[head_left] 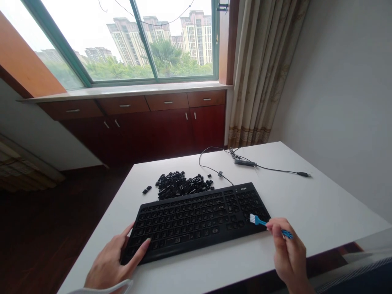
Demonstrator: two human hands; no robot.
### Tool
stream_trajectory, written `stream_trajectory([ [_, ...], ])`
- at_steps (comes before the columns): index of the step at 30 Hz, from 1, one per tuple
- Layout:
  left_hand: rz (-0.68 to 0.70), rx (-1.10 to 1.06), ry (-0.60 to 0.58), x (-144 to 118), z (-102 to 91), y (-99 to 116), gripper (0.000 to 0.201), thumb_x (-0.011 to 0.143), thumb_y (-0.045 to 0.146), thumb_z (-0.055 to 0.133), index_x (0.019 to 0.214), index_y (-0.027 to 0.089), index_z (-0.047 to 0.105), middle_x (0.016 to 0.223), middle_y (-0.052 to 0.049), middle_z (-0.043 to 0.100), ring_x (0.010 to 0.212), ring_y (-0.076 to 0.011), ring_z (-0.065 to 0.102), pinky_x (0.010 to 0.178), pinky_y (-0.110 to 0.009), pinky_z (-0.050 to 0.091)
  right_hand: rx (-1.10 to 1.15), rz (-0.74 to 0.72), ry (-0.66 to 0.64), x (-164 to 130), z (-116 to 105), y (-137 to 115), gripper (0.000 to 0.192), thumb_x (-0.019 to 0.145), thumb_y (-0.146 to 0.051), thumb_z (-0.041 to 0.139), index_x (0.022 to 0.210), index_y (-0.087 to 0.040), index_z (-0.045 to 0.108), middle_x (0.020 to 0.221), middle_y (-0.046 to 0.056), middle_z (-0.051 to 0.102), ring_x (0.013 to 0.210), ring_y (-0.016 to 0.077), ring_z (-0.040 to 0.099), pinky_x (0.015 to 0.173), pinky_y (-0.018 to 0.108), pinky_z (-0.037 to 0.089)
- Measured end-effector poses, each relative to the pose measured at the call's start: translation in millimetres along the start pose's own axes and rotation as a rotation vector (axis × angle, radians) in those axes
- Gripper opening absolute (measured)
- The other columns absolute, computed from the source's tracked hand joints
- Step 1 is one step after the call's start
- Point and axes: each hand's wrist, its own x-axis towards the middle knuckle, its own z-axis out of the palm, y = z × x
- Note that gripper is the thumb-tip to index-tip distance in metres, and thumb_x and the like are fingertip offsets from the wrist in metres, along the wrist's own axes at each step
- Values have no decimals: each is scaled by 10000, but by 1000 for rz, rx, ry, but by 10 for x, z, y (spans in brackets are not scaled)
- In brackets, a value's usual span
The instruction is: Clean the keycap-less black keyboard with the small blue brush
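a black keyboard [199, 218] lies flat on a white table [321, 204], a little skewed, its right end farther from the person than its left. everything else is placed from this keyboard.

the left hand [114, 261] rests at the keyboard's near left corner, fingers spread and loose, not clenched; the thumb lies on the lower left keys and the other fingers lie along the left edge, steadying the board rather than grasping it. a pale sleeve cuff [104, 288] shows at the wrist, nearer the person than the keyboard.

the right hand [288, 253] is just off the keyboard's near right corner, its fingers pinched around the handle of a small blue brush [266, 223]. the brush's white bristles touch or hover just above the lower right keys; which of the two cannot be told.

just behind the keyboard's back edge, left of centre, sits a heap of loose black keycaps [182, 185], with a few stray ones beside it. behind the keyboard's right half a thin black cable [220, 173] runs across the table to a usb plug [304, 174] well to the right.

beyond the table stand dark red cabinets [147, 126] under a window [128, 41], with a curtain [263, 73] at its right.
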Motion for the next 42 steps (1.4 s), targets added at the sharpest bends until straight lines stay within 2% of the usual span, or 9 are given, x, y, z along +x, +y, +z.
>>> stream_trajectory([
  [6,0,15,-17,-10,-21,2,764,852,742,518,1444,265,440,1095,-79,648,990,-272,628,871,-402,520,13,-32,-84,15,29,-51,159,1009,-202,423,954,-212,572,891,37,635,802,168,635,717,307,515],
  [10,19,29,-3,-3,-14,-11,778,853,737,520,1453,248,439,1086,-88,652,968,-270,630,850,-390,520,-88,-9,86,11,69,-67,160,1009,-200,424,973,-208,580,891,50,624,827,186,633,740,327,504],
  [13,37,45,7,0,-11,4,787,858,728,515,1470,242,421,1074,-85,653,964,-273,633,835,-377,519,-51,14,139,-2,68,-67,179,1017,-221,412,994,-205,589,905,58,617,806,188,617,714,329,500],
  [18,78,71,53,-28,-21,79,815,869,729,493,1498,222,388,1006,-88,624,921,-272,613,859,-391,503,0,111,45,4,49,-68,216,1028,-275,402,965,-211,599,892,46,619,752,174,595,678,314,488],
  [23,157,109,156,-48,-15,195,807,891,712,473,1500,189,388,1248,-170,558,1186,-357,525,1089,-528,396,-116,148,139,2,45,-43,198,1022,-281,421,972,-208,598,894,61,619,792,198,603,726,346,486],
  [29,296,57,235,34,33,413,777,896,688,507,1477,180,417,1395,-157,495,1286,-360,479,1141,-538,368,-3,11,17,103,-25,-81,174,1009,-238,439,986,-210,610,908,52,634,795,182,605,709,337,490],
  [35,433,-49,236,51,5,609,595,896,521,638,1390,217,509,1434,-116,493,1344,-329,456,1169,-514,367,-37,92,47,231,18,-166,298,1017,-341,421,810,-211,591,769,23,610,660,163,568,627,317,456],
  [39,453,-160,237,-35,-52,601,396,882,384,690,1244,243,612,1230,-72,607,1151,-261,584,1057,-438,476,-139,150,153,227,15,-94,231,1013,-344,448,912,-202,600,861,46,631,774,187,600,726,339,463],
  [42,460,-246,182,-124,-74,528,101,883,291,686,920,201,655,864,-21,612,725,-144,572,686,-285,500,-124,188,168,215,17,-38,233,1019,-355,442,957,-196,601,915,63,647,806,190,625,746,345,493],
])
